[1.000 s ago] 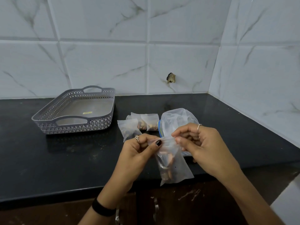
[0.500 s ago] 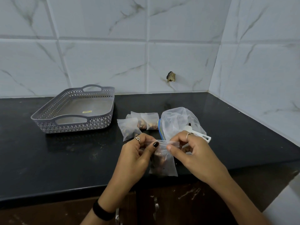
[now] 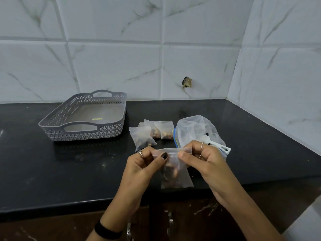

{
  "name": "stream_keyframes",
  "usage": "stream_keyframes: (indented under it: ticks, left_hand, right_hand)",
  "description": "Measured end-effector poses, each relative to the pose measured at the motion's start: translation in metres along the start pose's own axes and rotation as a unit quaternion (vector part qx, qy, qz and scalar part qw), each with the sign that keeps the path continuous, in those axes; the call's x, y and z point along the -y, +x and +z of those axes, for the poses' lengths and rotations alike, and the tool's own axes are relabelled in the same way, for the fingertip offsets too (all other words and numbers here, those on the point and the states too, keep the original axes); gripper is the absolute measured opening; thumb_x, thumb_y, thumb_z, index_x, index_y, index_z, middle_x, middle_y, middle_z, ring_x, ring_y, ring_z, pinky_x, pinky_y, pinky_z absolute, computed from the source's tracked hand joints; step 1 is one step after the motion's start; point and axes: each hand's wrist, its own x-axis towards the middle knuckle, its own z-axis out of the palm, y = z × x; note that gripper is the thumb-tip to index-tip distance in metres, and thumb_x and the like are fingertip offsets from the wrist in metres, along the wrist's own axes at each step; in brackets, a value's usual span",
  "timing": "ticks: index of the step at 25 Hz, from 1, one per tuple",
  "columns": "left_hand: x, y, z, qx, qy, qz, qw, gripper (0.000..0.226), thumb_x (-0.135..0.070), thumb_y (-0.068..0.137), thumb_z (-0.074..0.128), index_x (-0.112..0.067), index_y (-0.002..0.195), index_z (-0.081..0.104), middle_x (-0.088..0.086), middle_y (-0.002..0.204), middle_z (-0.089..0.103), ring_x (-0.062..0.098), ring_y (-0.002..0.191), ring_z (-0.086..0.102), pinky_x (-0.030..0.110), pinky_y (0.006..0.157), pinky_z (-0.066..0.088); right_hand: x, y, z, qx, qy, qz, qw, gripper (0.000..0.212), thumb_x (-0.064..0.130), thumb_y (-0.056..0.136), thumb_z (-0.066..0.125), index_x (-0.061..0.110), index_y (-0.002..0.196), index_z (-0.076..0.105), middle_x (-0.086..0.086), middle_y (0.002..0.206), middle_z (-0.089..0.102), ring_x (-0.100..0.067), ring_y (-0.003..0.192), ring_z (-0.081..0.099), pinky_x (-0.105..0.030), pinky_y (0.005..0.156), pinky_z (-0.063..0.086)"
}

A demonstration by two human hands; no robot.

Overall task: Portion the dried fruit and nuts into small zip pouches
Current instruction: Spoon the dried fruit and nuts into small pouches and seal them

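Both hands pinch the top strip of one small zip pouch (image 3: 173,169) above the front edge of the black tabletop (image 3: 52,171); the left hand (image 3: 144,164) grips the left end of the strip between thumb and fingers, its dark-painted thumbnail pressed against the plastic; the right hand (image 3: 203,157) clamps the right end the same way, thumb in front; the pouch hangs straight down between them, clear of the tabletop as far as one can tell, with a clump of brown dried fruit and nuts showing through its lower half.

Behind the hands three filled pouches (image 3: 152,133) lie on the tabletop, overlapping each other; the nearest of them sits just beyond the left hand's knuckles; to their right stands a large clear plastic bag (image 3: 196,129), crumpled and puffed up, with a blue edge along its left side; a white scoop (image 3: 218,146) rests against the bag, its handle pointing right, just behind the right hand.

A grey lattice-sided tray (image 3: 83,117) with two handles stands well apart to the left, near the marble-patterned tiled wall (image 3: 121,58); a small yellow label lies on its floor; a black band wraps the left wrist.
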Motion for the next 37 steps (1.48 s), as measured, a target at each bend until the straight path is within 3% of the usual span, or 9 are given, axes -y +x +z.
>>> stream_keyframes:
  ticks: [3,10,12,16,19,25,30,34,37]
  left_hand:
    - [0.001,0.001,-0.003,-0.006,-0.012,0.009,1.000,0.021,-0.015,0.084,0.067,-0.022,0.064,0.069,0.002,0.068,0.066,0.011,0.068,0.063,0.021,0.064,0.052]
    - [0.008,0.003,-0.012,-0.060,-0.002,0.019,0.998,0.012,-0.018,0.079,0.062,-0.013,0.079,0.072,0.013,0.083,0.073,0.021,0.080,0.069,0.028,0.071,0.057]
    - [0.008,0.003,-0.013,-0.067,-0.003,-0.003,0.998,0.019,-0.020,0.079,0.062,-0.006,0.088,0.071,0.015,0.088,0.074,0.024,0.083,0.070,0.032,0.075,0.057]
    - [0.008,0.002,-0.013,0.001,-0.023,-0.104,0.994,0.031,-0.024,0.078,0.063,-0.008,0.104,0.070,0.016,0.097,0.075,0.028,0.090,0.071,0.037,0.078,0.058]
    - [0.015,0.005,-0.016,-0.007,0.007,-0.109,0.994,0.034,-0.023,0.075,0.069,-0.006,0.104,0.072,0.022,0.096,0.073,0.039,0.090,0.068,0.048,0.082,0.054]
    - [0.021,0.011,-0.015,-0.031,0.028,-0.108,0.993,0.014,-0.002,0.083,0.066,-0.003,0.096,0.072,0.013,0.088,0.076,0.019,0.078,0.073,0.021,0.060,0.056]
    - [0.026,0.027,-0.021,-0.071,0.104,-0.089,0.988,0.010,-0.011,0.084,0.071,-0.009,0.094,0.072,0.006,0.081,0.076,0.017,0.075,0.072,0.023,0.060,0.054]
    - [0.033,0.047,-0.032,-0.160,0.177,-0.063,0.969,0.016,-0.021,0.080,0.076,-0.016,0.091,0.066,0.005,0.077,0.074,0.021,0.073,0.071,0.033,0.064,0.057]
    - [0.034,0.060,-0.035,-0.216,0.239,-0.037,0.946,0.036,-0.024,0.078,0.078,-0.015,0.102,0.052,0.002,0.081,0.068,0.014,0.069,0.067,0.019,0.057,0.053]
  right_hand:
    - [-0.003,0.002,0.003,0.021,0.005,0.016,1.000,0.008,0.018,0.087,0.064,0.015,0.090,0.071,-0.006,0.091,0.072,-0.021,0.093,0.067,-0.031,0.088,0.053]
    - [-0.012,0.009,0.020,0.043,0.051,0.047,0.997,0.010,0.008,0.089,0.060,0.011,0.097,0.067,-0.001,0.088,0.075,-0.013,0.085,0.071,-0.021,0.070,0.055]
    - [-0.014,0.013,0.025,0.021,0.043,0.037,0.998,0.011,0.008,0.090,0.060,0.010,0.099,0.066,0.000,0.089,0.076,-0.013,0.086,0.071,-0.022,0.074,0.056]
    - [-0.019,0.017,0.028,-0.016,0.028,0.027,0.999,0.011,0.010,0.090,0.060,0.014,0.099,0.066,0.001,0.089,0.076,-0.011,0.084,0.072,-0.026,0.080,0.057]
    - [-0.026,0.019,0.028,-0.025,0.014,0.023,0.999,0.011,0.011,0.091,0.060,0.012,0.100,0.066,-0.002,0.090,0.075,-0.011,0.085,0.071,-0.028,0.080,0.057]
    - [-0.035,0.023,0.029,-0.046,-0.011,0.027,0.999,0.008,0.012,0.090,0.060,0.014,0.096,0.066,-0.001,0.088,0.074,-0.008,0.082,0.071,-0.025,0.077,0.057]
    - [-0.036,0.039,0.033,-0.084,-0.076,0.024,0.993,0.007,0.018,0.091,0.060,0.022,0.096,0.061,0.005,0.091,0.072,-0.004,0.084,0.069,-0.021,0.077,0.055]
    - [-0.032,0.051,0.044,-0.075,-0.113,0.005,0.991,0.036,0.015,0.090,0.061,0.028,0.118,0.043,0.010,0.095,0.064,0.002,0.082,0.063,-0.009,0.067,0.050]
    - [-0.039,0.060,0.057,-0.082,-0.139,-0.022,0.987,0.052,0.007,0.087,0.063,0.026,0.126,0.035,0.016,0.099,0.050,0.002,0.086,0.059,-0.007,0.067,0.048]
